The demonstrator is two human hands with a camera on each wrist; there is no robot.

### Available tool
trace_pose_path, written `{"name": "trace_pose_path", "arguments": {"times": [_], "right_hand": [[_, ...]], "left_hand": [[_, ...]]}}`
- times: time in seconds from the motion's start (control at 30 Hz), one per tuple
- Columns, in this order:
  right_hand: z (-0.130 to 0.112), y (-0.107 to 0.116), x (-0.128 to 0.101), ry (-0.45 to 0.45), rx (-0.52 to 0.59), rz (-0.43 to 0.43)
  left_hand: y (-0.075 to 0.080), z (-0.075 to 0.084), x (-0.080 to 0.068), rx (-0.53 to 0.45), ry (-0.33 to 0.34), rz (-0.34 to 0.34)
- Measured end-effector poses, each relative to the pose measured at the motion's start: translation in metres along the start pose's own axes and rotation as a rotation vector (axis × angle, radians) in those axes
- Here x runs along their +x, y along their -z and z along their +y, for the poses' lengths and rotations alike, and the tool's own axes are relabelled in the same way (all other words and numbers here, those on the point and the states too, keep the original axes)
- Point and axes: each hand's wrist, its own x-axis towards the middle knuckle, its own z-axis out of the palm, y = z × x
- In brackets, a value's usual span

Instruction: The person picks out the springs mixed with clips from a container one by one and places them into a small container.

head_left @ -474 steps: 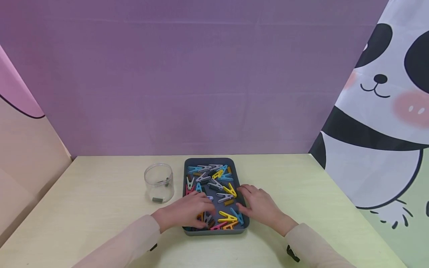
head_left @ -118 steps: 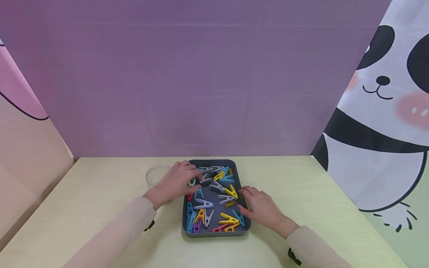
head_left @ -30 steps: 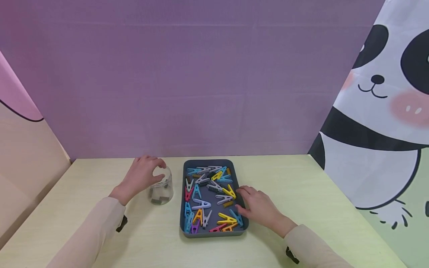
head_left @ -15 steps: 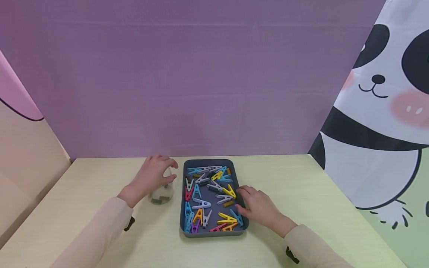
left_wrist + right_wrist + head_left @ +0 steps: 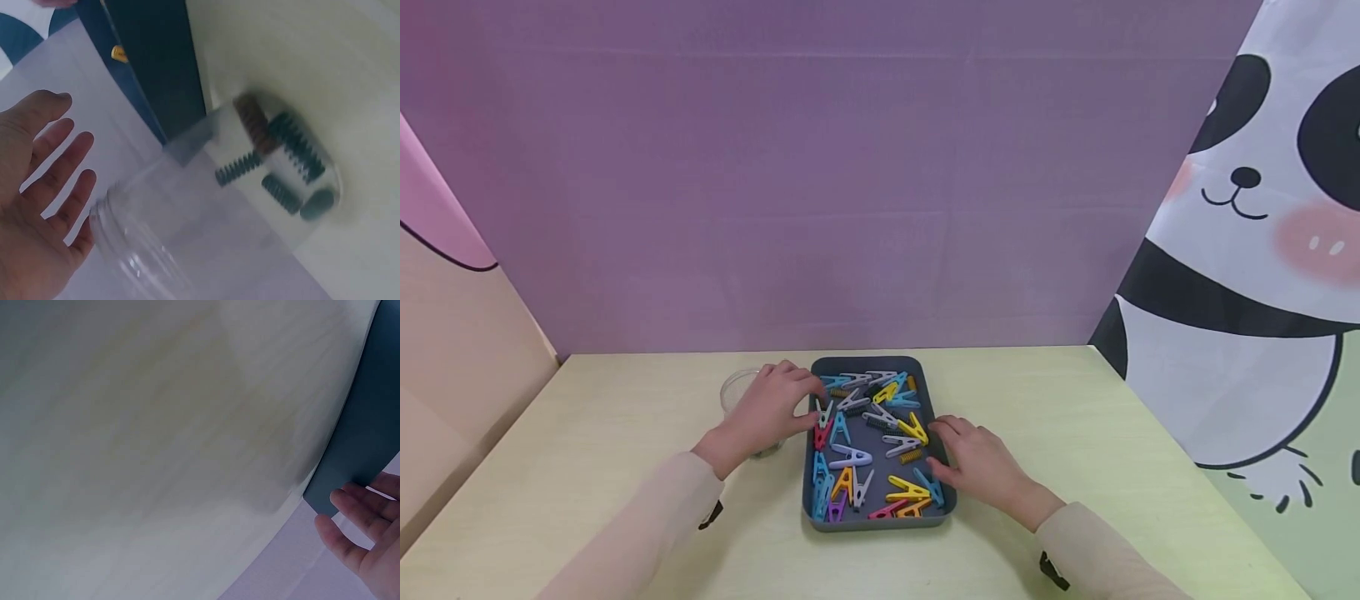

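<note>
My left hand (image 5: 767, 412) hovers at the left rim of a dark grey tray (image 5: 880, 527), fingers spread and nothing between them. Below its fingertips lie a white clothespin (image 5: 824, 413) and a red clothespin (image 5: 822, 435). Several clothespins in blue, yellow, grey and other colours fill the tray, with black and brass-coloured coil springs (image 5: 911, 457) among them. Behind my left hand stands a clear jar (image 5: 187, 231), partly hidden in the head view; several dark springs (image 5: 297, 150) and a brown one sit in its bottom. My right hand (image 5: 981, 462) rests its extended fingers against the tray's right side.
The pale wooden table (image 5: 625, 467) ends at a purple backdrop (image 5: 820, 208) behind the tray. A panda-print panel (image 5: 1240, 375) stands on the right, and a beige panel (image 5: 460, 400) on the left.
My left hand has moved right, from over the jar to the tray's left rim. Compared with the oldest frame, the jar holds more springs. The right hand stays at the tray.
</note>
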Motion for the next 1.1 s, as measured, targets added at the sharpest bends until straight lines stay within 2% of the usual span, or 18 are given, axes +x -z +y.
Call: {"name": "trace_pose_path", "arguments": {"times": [0.5, 0.7, 1.1], "right_hand": [[0.000, -0.001, 0.001, -0.004, 0.005, -0.005], [-0.001, 0.000, 0.001, -0.017, 0.013, -0.019], [-0.002, 0.002, 0.001, -0.037, 0.013, -0.034]], "left_hand": [[-0.032, 0.024, 0.012, 0.009, -0.116, -0.102], [-0.045, 0.029, 0.019, 0.027, -0.103, -0.155], [-0.058, 0.038, 0.035, 0.061, -0.095, -0.182]]}}
